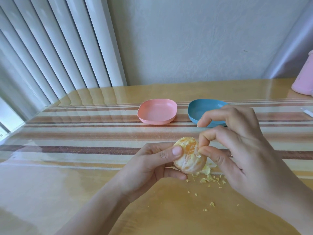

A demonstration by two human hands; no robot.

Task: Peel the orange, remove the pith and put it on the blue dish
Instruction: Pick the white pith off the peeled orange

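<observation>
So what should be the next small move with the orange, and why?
Probably pull off the white shred that the right hand pinches on the orange, which the left hand holds: pale pith covers much of it, so the blue dish must wait.

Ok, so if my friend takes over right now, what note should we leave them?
Left hand holds the orange above the table. Right hand pinches a bit of pith on its upper side.
Blue dish sits behind the right hand, beside the pink dish; nothing shows in it.
Done: orange is peeled; scraps lie on the table.
Left: pick off the remaining pith, then put the orange on the blue dish.
</observation>
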